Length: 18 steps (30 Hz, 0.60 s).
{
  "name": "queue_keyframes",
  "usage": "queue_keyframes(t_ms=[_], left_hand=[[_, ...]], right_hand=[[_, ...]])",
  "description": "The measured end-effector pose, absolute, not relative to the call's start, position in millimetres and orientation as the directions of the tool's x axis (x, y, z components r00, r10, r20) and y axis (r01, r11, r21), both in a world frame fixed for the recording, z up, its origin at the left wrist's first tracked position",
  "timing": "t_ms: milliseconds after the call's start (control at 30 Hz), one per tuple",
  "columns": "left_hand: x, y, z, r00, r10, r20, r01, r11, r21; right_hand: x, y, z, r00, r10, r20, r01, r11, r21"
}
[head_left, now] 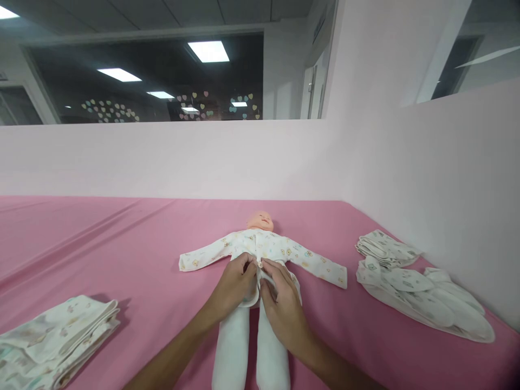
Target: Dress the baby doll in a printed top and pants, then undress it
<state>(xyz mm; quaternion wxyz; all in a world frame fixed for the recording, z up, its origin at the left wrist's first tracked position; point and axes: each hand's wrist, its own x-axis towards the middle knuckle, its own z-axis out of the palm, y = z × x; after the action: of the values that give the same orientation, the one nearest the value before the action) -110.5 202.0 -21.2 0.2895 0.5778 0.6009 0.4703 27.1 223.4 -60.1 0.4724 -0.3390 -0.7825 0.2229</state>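
A baby doll (260, 220) lies on its back on the pink sheet, its head toward the wall. It wears a white printed baby shirt (244, 239) with both sleeves stretched out sideways, and white pants (231, 352). My left hand (235, 281) pinches the front edge of the shirt near the doll's middle. Opposite it, my right hand (282, 300) grips the other front edge, fingers close to a small button or snap. The lower shirt front is lifted a little between the hands. My fingers partly hide the fastening.
Folded printed cloth (60, 341) lies at the front left. On the right are a folded printed cloth (385, 248) and a loosely bundled white garment (422, 298) by the wall. The pink sheet (122, 244) has creases on the left. A white wall (170, 162) with windows stands behind.
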Motion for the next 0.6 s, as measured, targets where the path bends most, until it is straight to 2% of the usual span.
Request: queue_keyframes(t_ms=[233, 600], left_hand=[[-110.9, 204.3, -22.1, -0.173, 0.963, 0.208, 0.442, -0.113, 0.890], [-111.5, 204.3, -24.5, -0.184, 0.957, 0.226, 0.445, -0.124, 0.887]], right_hand=[[28.5, 224.2, -60.4, -0.334, 0.699, 0.632, 0.298, 0.715, -0.633], [28.7, 221.9, -61.4, -0.332, 0.708, 0.623, 0.309, 0.706, -0.638]])
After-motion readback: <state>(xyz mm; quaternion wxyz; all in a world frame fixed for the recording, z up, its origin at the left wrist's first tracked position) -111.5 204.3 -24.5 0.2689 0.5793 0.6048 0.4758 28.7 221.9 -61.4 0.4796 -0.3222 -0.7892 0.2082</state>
